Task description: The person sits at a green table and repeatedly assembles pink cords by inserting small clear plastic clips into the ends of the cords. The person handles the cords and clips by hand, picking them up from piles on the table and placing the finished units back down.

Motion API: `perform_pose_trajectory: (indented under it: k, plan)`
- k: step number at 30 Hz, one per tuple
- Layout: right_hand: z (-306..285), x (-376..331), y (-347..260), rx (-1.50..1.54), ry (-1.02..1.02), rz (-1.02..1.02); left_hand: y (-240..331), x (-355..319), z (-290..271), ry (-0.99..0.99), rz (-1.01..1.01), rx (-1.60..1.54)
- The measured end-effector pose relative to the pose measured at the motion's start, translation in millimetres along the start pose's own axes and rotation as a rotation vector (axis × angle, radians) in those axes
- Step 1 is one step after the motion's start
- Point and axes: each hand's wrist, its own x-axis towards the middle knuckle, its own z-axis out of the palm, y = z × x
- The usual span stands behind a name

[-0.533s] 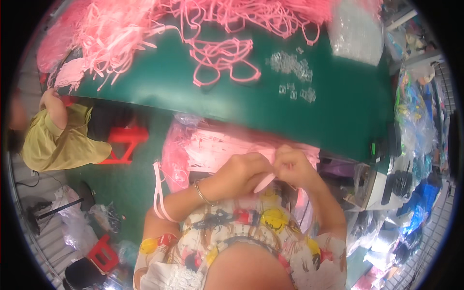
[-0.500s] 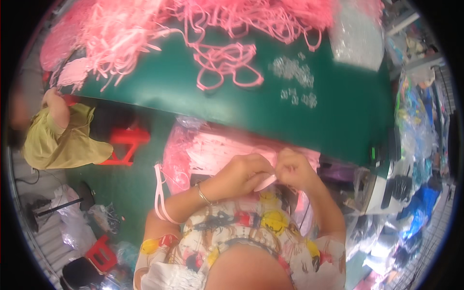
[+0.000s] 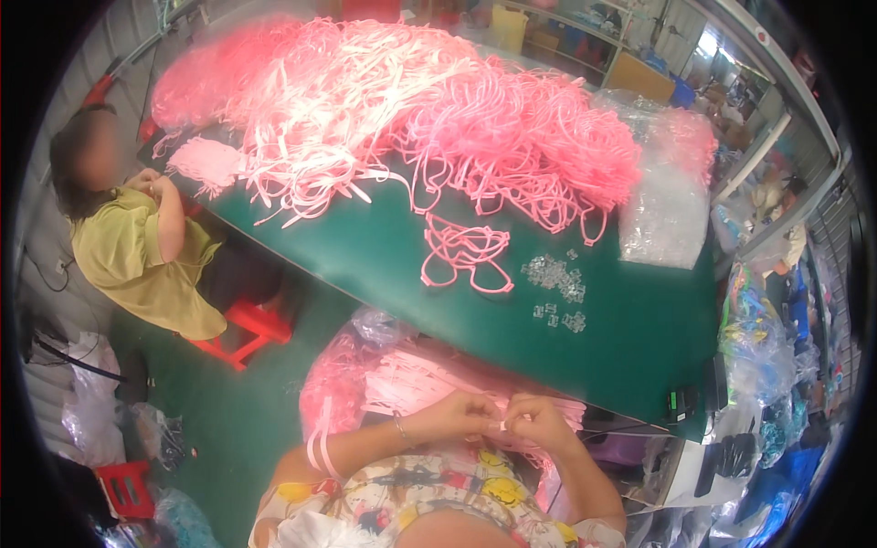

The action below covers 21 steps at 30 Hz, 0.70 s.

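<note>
On table: green top (image 3: 630, 338), pink strap heap (image 3: 429, 119), clear clips (image 3: 553, 279).
Hands: left hand (image 3: 461, 413) and right hand (image 3: 534, 422) both pinching a pink strap (image 3: 501, 424).
Floor: red stool (image 3: 247, 329).

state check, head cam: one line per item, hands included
left hand: closed, pinching a pink strap
right hand: closed, pinching the same strap
pink strap: held between both hands, over the lap
strap pile: heaped, tangled, on the green table
loose straps: lying flat, apart from the pile
clear clips: scattered on the table
clear bag: slumped, beside the pile
</note>
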Motion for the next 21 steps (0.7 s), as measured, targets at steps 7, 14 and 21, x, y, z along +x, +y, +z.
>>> perform_pose_trajectory:
  k: [7,14,21]
  plan:
    - [3,1,3,0.067,-0.033,0.076,-2,-11,6,0.035,0.121,0.25]
    - [6,5,-14,-0.198,-0.054,-0.319,-2,-13,5,-0.175,0.093,-0.062]
    - [17,3,-13,-0.403,0.17,-0.499,-4,-12,6,-0.158,-0.027,-0.386]
